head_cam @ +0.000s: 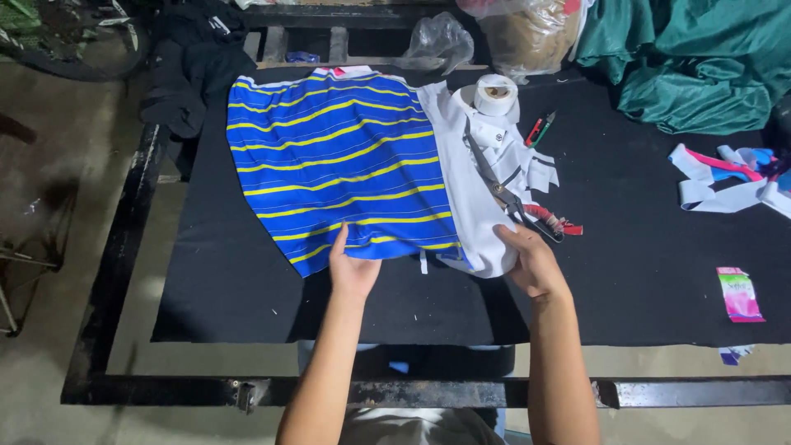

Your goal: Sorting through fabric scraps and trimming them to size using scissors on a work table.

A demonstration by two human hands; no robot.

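A soft knit garment, royal blue with thin yellow stripes, lies flat on the worktop, its near hem under both hands. The left hand rests palm down on that hem, fingers together and laid flat, pressing the cloth rather than pinching it. The right hand sits at the garment's white panel, a smooth plain fabric joined to the striped part; its fingers curl around the panel's rounded lower corner, thumb on top, holding the edge.

Just beyond the right hand's fingertips lie long metal scissors, blades pointing away, resting on the white cloth. Beside their handles is a short red patterned ribbon piece. Farther out from the same hand stand a roll of white tape, cylindrical with a hollow core, and a small red-and-green pen-like tool; loose white fabric offcuts lie between them.

The worktop is covered in matte black felt-like cloth on a dark, scuffed metal frame. Well to the right of the right hand lie white and pink strips, a small glossy pink packet, and crumpled teal satin fabric. Beyond the left hand, dark clothing hangs off the far corner, with clear plastic bags nearby.
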